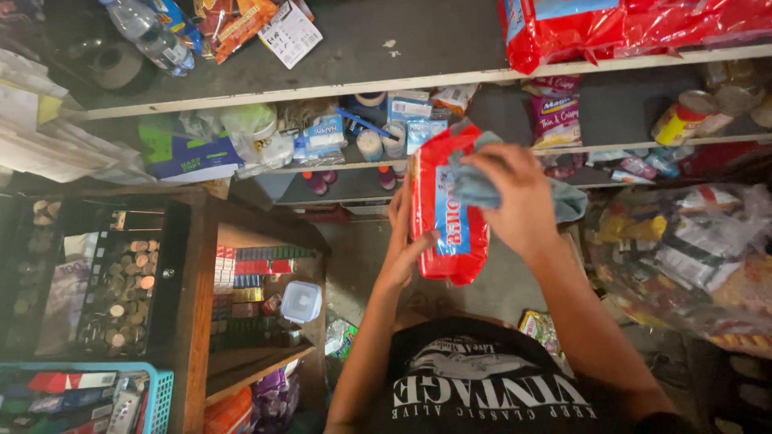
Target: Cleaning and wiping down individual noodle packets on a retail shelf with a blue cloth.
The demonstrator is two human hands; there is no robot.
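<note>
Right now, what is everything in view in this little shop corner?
Red packet: one, red with a blue panel, held upright in front of the shelves.
Cloth: one, grey-blue, pressed on the packet's top.
Water bottle: one, clear, top shelf, left.
Tin can: one, yellow and red, middle shelf, right.
Coin drawer: one, dark, open, left.
Plastic tub: one, clear, wooden shelf.
Basket: one, blue, bottom left.
Left hand: holds the packet's side.
Right hand: grips the cloth.

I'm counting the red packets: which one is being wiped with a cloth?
The red packet held up by the left hand, under the blue cloth in the right hand; the other red packets lie on the top shelf.
</note>
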